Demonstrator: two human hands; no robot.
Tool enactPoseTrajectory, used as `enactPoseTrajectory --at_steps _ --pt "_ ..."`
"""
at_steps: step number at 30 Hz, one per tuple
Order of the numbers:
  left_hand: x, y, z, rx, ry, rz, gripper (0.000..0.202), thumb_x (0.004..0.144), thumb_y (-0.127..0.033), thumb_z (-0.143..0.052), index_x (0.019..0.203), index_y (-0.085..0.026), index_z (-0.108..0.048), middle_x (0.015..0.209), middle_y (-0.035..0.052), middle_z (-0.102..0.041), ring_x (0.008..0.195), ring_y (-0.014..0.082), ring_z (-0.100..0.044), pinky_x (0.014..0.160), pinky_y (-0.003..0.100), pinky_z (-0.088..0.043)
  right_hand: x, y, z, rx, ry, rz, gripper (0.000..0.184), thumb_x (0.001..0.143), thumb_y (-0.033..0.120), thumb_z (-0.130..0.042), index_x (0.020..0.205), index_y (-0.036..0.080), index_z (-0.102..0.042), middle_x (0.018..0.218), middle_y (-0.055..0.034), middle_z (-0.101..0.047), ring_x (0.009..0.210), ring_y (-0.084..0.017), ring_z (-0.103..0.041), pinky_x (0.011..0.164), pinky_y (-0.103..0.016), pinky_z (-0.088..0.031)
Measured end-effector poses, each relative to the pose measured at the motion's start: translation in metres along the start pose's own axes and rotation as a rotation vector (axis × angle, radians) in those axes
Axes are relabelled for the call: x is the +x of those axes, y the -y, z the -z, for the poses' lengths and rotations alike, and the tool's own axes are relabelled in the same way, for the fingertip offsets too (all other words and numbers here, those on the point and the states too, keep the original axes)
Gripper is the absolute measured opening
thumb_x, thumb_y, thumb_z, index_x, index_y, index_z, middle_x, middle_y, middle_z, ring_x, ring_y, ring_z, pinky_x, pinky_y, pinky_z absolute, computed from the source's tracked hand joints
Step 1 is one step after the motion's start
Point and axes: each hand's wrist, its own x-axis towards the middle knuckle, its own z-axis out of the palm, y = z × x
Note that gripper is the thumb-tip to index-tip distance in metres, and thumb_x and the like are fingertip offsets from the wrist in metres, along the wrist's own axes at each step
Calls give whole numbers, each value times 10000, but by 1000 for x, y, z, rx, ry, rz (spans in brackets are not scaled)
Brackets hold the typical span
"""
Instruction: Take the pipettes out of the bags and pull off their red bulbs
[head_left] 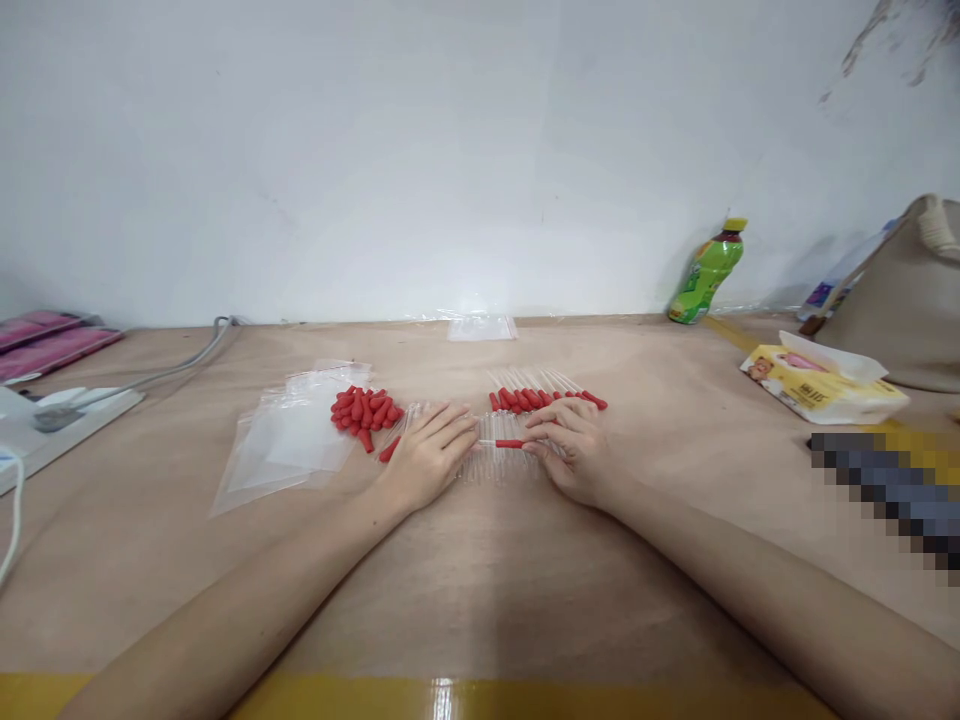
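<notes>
Between my fingertips, a glass dropper tube [486, 442] lies level with a red rubber bulb [509, 443] on its right end. My left hand [431, 455] is closed at the tube side, and my right hand [574, 455] pinches the bulb's end. Under both hands lies a row of bare glass tubes [491, 470]. Just behind my right hand, droppers with red bulbs [531, 398] lie side by side, tubes pointing away. A heap of loose red bulbs [364, 408] sits left of my left hand, with a single bulb [389, 449] beside that hand.
Clear plastic bags [289, 440] are spread left of the heap; another bag [482, 327] lies by the wall. A green bottle [707, 272], a tissue pack [825, 385] and a beige bag [900, 300] stand at right. A power strip [97, 410] with a grey cable is at left.
</notes>
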Motion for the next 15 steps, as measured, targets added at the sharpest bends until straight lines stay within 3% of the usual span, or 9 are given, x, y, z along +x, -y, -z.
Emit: enactPoseTrajectory --at_steps 4,8,15 --pt "0 -2 -2 12 -15 -24 159 849 -179 -506 961 -130 -607 1005 56 -666 1041 198 -574 952 388 -444 2 5 3 -41 95 8 127 797 295 -561 860 209 -629 945 -32 -660 903 -185 -540 831 -378 -333" --pt "2 -6 -2 44 -22 -71 178 848 -177 -508 988 -104 -591 1026 74 -657 1061 209 -563 958 380 -448 5 12 -3 -139 153 73 361 783 405 -573 1084 204 -578 1060 -54 -640 1014 -217 -523 932 -427 -279" --pt "-1 -13 -5 -2 -23 -95 150 835 -125 -492 930 -84 -600 988 108 -663 1004 198 -597 926 335 -487 4 11 -18 -200 54 247 96 828 236 -546 841 210 -638 860 17 -693 899 -157 -574 956 -412 -298"
